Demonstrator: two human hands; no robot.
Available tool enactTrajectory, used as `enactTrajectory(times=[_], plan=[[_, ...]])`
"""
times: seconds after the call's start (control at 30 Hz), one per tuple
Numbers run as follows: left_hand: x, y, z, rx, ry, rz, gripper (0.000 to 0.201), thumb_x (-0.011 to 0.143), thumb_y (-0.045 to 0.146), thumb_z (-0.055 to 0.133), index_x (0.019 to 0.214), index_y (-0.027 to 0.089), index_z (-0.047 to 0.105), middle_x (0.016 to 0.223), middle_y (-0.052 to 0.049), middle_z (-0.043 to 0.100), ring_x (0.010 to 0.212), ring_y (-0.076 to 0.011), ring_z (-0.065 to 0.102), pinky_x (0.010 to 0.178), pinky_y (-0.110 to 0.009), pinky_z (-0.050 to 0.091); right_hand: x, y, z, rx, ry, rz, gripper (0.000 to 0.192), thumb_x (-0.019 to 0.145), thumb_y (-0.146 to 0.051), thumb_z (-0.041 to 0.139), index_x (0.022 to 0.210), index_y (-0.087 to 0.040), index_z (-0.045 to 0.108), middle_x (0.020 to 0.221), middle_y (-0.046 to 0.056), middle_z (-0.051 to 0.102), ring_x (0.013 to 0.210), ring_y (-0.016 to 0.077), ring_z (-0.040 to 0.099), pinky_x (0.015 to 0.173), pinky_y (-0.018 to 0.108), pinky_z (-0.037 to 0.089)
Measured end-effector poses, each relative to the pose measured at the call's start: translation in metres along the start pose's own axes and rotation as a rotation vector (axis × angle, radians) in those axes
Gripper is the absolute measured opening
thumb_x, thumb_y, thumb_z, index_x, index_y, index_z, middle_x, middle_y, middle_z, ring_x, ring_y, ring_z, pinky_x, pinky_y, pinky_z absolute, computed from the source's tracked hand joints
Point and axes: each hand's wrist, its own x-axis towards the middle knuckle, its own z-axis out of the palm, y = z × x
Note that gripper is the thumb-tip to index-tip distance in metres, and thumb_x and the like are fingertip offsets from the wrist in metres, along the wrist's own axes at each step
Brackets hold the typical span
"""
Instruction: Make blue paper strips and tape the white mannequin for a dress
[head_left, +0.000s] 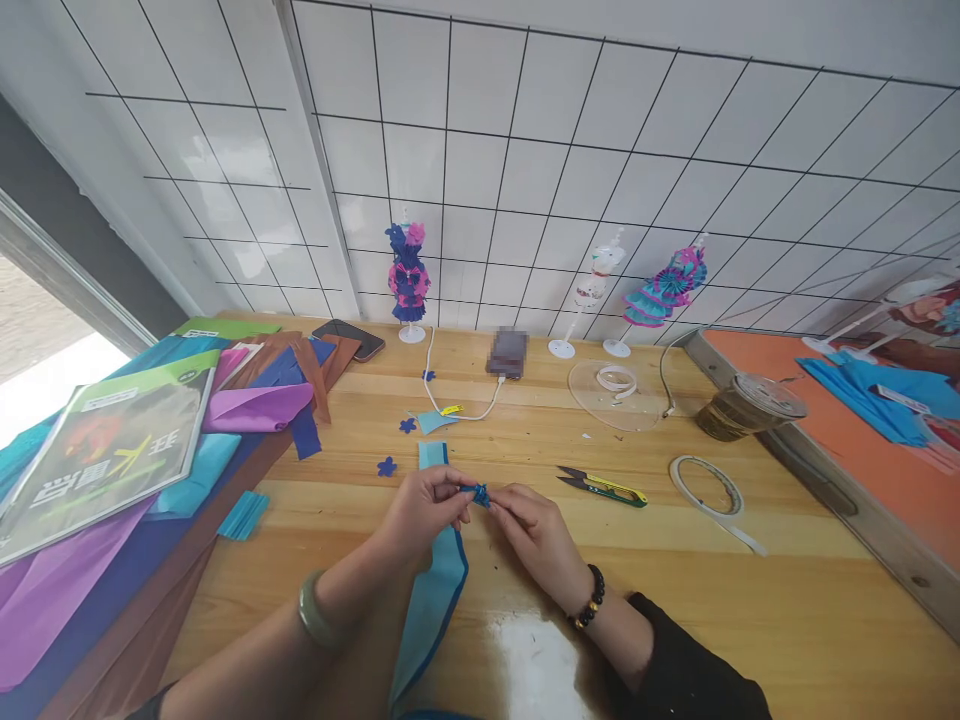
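Note:
Between my two hands is a small blue paper flower [481, 495], gathered tight. The fingers of my left hand [429, 505] pinch its left side. On its right, the fingertips of my right hand [534, 530] are closed against it. Under my left hand runs a long light-blue paper strip [435, 595] with a darker blue edge. Several flat blue flower cutouts [386, 467] lie beyond my left hand, near a light-blue paper scrap [435, 421]. To the right rest yellow-and-green thread snips [602, 486], their blades toward my hands.
Coloured paper sheets [259, 408] and a printed packet [112, 450] pile up at left, beside a pleated blue piece [244, 515]. A tape roll [706, 487] and a drink cup [750, 408] stand right. Small dress stands [409, 285] line the wall; a white cable [480, 416] crosses behind.

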Motion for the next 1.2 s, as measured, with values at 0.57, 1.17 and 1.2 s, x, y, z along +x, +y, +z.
enactTrajectory(times=[0.57,1.17,1.2], plan=[[-0.007,0.0,0.0,-0.004,-0.208,0.164,0.018,0.069,0.024,0.067,0.084,0.014,0.065,0.084,-0.006,0.055,0.074,-0.0137,0.056,0.069,-0.027,0.047,-0.001,-0.008,0.002,0.084,0.121,0.042,0.008,0.08,-0.024,0.056,0.079,-0.02,0.062,0.074,0.004,0.066,0.071,0.0151,0.06,0.066,0.028,0.048],[-0.008,-0.005,0.004,-0.1,-0.149,0.087,0.018,0.067,0.027,0.069,0.083,0.016,0.069,0.075,-0.004,0.068,0.064,-0.0123,0.059,0.063,-0.026,0.047,-0.002,0.001,0.005,0.212,0.135,0.034,0.022,0.078,-0.024,0.059,0.1,-0.022,0.06,0.084,0.005,0.061,0.076,0.0153,0.059,0.071,0.03,0.051],[-0.009,-0.004,0.005,-0.086,-0.189,0.086,0.02,0.069,0.027,0.067,0.086,0.016,0.069,0.079,-0.005,0.068,0.068,-0.013,0.06,0.067,-0.026,0.048,-0.003,0.001,0.006,0.199,0.154,0.042,0.025,0.077,-0.023,0.059,0.103,-0.021,0.059,0.082,0.004,0.06,0.073,0.0145,0.059,0.069,0.03,0.051]])
